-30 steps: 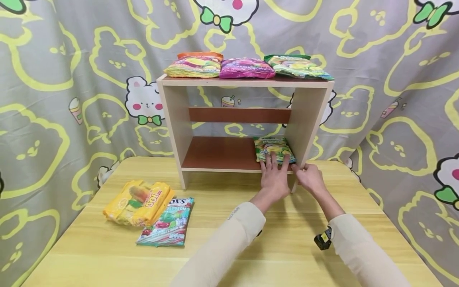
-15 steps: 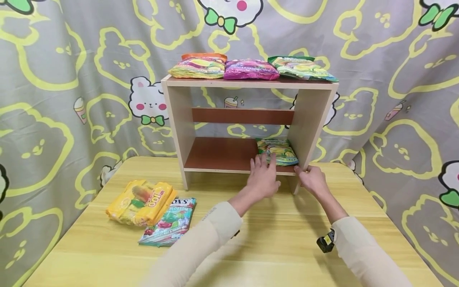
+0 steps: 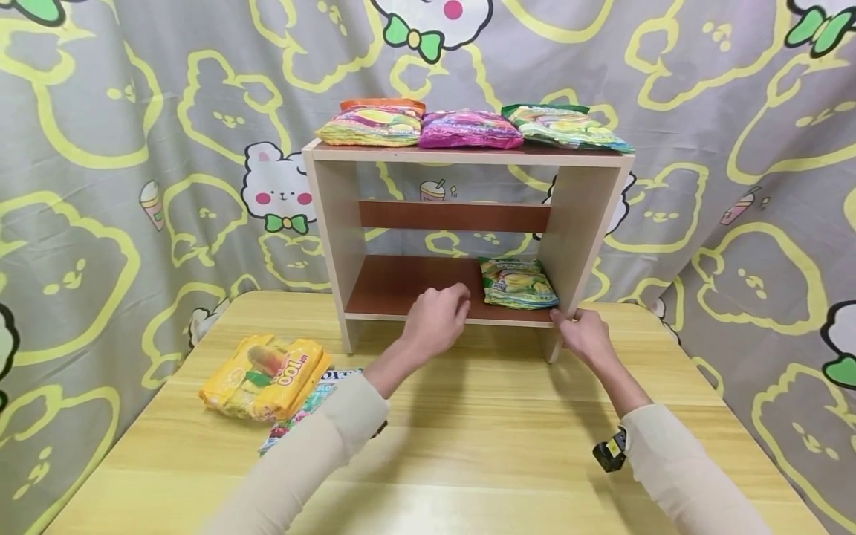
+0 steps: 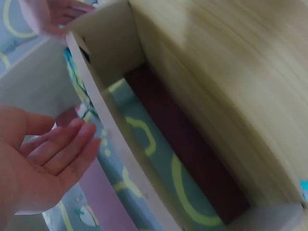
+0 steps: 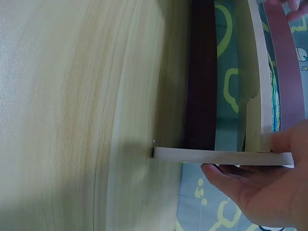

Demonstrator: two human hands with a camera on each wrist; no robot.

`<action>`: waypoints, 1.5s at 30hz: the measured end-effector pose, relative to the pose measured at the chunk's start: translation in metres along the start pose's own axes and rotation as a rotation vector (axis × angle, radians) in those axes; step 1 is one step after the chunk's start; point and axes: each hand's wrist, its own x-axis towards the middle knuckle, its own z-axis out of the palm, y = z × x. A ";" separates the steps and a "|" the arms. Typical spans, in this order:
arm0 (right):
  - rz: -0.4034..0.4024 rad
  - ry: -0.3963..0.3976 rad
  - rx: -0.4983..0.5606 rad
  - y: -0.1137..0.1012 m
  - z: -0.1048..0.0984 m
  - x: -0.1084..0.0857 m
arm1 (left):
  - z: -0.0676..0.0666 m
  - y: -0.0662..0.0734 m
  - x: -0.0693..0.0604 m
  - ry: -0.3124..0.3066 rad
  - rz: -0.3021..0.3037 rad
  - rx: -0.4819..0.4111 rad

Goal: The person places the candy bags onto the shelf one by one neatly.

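My left hand (image 3: 436, 321) hovers in front of the lower board of a small two-tier shelf (image 3: 414, 303), holding nothing. Its fingers look relaxed and slightly bent in the left wrist view. At the shelf's right side, my right hand (image 3: 583, 334) grips the upright side panel (image 5: 226, 156), thumb on one face and fingers on the other. A green and yellow candy bag (image 3: 516, 284) lies on the lower board, close to that panel. On top rest an orange and yellow bag (image 3: 374, 125), a magenta bag (image 3: 468, 129) and a green bag (image 3: 568, 128), side by side.
Left on the wooden table (image 3: 481, 446) lies a yellow packet (image 3: 267, 377) marked 100, overlapping a teal Fox's bag (image 3: 304, 412) partly hidden by my left sleeve. A patterned curtain (image 3: 735, 186) hangs behind and beside the table.
My left hand has come off the green and yellow bag on the lower board and moved left. My right hand stays at the side panel.
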 end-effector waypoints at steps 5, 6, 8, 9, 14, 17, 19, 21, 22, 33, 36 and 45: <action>0.001 -0.008 0.005 -0.001 0.000 0.000 | -0.023 -0.023 -0.013 0.005 -0.063 0.010; -0.002 -0.007 0.006 -0.001 0.000 0.000 | -0.028 -0.027 -0.015 -0.013 -0.085 0.013; -0.008 0.000 0.007 -0.001 -0.001 0.000 | -0.038 -0.036 -0.021 -0.055 -0.129 0.023; -0.012 0.001 0.009 -0.001 -0.002 0.000 | -0.043 -0.040 -0.024 -0.080 -0.146 0.027; -0.016 0.015 0.002 -0.002 -0.003 0.001 | -0.056 -0.061 -0.037 -0.219 -0.168 0.029; -0.008 0.009 -0.001 -0.002 -0.003 0.001 | -0.060 -0.072 -0.048 -0.322 -0.170 0.039; -0.004 0.007 -0.007 -0.003 -0.002 0.001 | -0.062 -0.080 -0.056 -0.397 -0.181 0.055; -0.005 0.008 -0.009 -0.003 -0.002 0.000 | -0.064 -0.086 -0.064 -0.469 -0.199 0.064; -0.004 0.010 -0.011 -0.003 -0.002 0.000 | -0.066 -0.088 -0.068 -0.500 -0.210 0.068; 0.001 -0.008 0.001 -0.002 -0.003 0.000 | -0.073 -0.096 -0.109 -0.667 -0.322 0.029; 0.005 -0.010 0.002 -0.002 -0.002 0.000 | -0.072 -0.101 -0.117 -0.686 -0.354 0.029; 0.003 0.002 -0.003 0.000 0.000 0.000 | -0.060 -0.108 -0.129 -0.673 -0.368 0.049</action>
